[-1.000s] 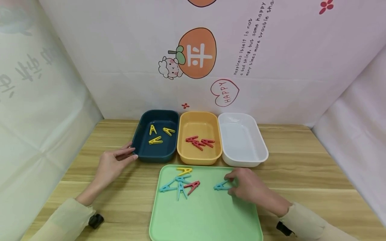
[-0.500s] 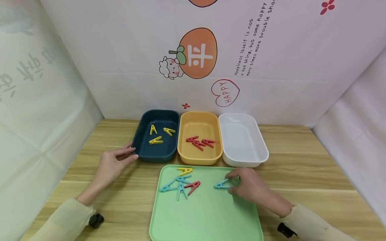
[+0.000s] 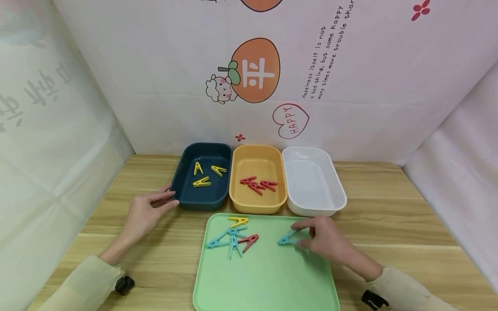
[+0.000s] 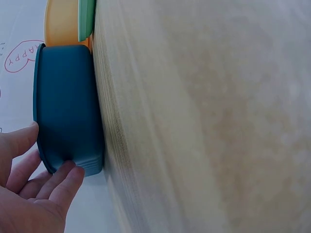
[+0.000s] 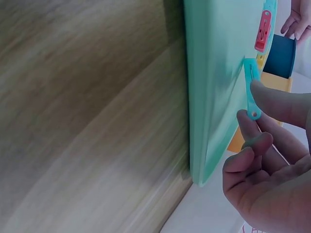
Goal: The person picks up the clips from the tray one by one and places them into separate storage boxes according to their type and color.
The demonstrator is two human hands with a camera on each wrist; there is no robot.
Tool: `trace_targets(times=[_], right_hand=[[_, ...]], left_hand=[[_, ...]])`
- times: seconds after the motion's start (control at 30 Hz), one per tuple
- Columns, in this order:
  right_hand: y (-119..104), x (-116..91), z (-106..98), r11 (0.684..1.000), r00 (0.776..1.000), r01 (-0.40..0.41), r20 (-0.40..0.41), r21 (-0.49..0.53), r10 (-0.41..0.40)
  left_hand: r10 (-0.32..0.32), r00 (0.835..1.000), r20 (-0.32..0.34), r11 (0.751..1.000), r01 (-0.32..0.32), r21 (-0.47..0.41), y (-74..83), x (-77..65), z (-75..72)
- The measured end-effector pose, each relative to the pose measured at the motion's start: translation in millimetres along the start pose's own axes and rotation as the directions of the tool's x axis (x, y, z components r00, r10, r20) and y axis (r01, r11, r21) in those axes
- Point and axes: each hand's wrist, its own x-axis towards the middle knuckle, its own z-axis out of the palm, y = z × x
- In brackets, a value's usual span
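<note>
My right hand (image 3: pixel 324 237) is over the right part of the light green tray (image 3: pixel 264 280). Its thumb and forefinger pinch a light blue clothespin (image 3: pixel 285 238), which the right wrist view shows upright between them, its head down at the tray. Further left on the tray lie a yellow clothespin (image 3: pixel 239 221), a red clothespin (image 3: pixel 250 242) and a small heap of light blue clothespins (image 3: pixel 234 242). My left hand (image 3: pixel 145 212) touches the near left corner of the dark blue box (image 4: pixel 68 102), thumb at the rim, fingers extended along its side.
Three yellow clothespins (image 3: pixel 202 182) lie in the dark blue box. Beside it, the orange box (image 3: pixel 258 208) holds several red clothespins (image 3: pixel 256 186), and a white box (image 3: pixel 315 181) stands to the right. A printed cloth (image 3: pixel 175 86) rises behind the boxes.
The right hand has shifted slightly right, and the light blue clothespin at its fingertips has turned a little. The left hand stays at the dark blue box.
</note>
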Motion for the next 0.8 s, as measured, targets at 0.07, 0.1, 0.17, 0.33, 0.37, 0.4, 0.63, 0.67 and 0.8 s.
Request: trace_targets(times=[0.07, 0.1, 0.17, 0.33, 0.37, 0.4, 0.63, 0.67, 0.8], right_hand=[[1, -1, 0, 1.000, 1.000, -0.015, 0.016, -0.020, 0.015], [2, -2, 0, 0.999, 1.000, -0.020, 0.022, -0.030, 0.021], [3, -3, 0, 0.999, 0.999, -0.031, 0.030, -0.043, 0.032], [5, -5, -1, 0.999, 0.999, -0.024, 0.024, -0.022, 0.025], [5, -5, -2, 1.000, 0.999, -0.022, 0.023, -0.012, 0.022], [5, -5, -3, 1.000, 0.999, -0.023, 0.023, -0.003, 0.023], [6, -7, -7, 0.998, 0.998, -0.053, 0.025, 0.044, 0.052], [5, -7, -7, 0.997, 0.998, -0.061, 0.026, 0.044, 0.059], [2, -8, -11, 0.995, 0.996, -0.088, 0.031, 0.053, 0.086]], left_hand=[[-0.003, 1.000, 0.001, 1.000, 0.003, -0.002, -0.3, -0.3, 0.1], [-0.003, 1.000, 0.002, 1.000, 0.003, -0.002, -0.5, -0.4, 0.2], [-0.004, 1.000, 0.003, 1.000, 0.004, -0.006, -0.6, -0.5, 0.1], [0.005, 1.000, 0.005, 1.000, -0.004, -0.008, -0.9, -0.4, 0.3], [0.007, 1.000, 0.005, 1.000, -0.007, -0.007, -0.9, -0.4, 0.3], [0.009, 1.000, 0.005, 1.000, -0.009, -0.005, -1.0, -0.3, 0.3], [0.012, 1.000, 0.004, 1.000, -0.012, -0.002, -0.8, -0.4, 0.4], [0.011, 1.000, 0.005, 1.000, -0.011, -0.002, -0.7, -0.4, 0.3], [0.001, 1.000, 0.010, 1.000, 0.000, -0.005, -0.3, -0.4, -0.4]])
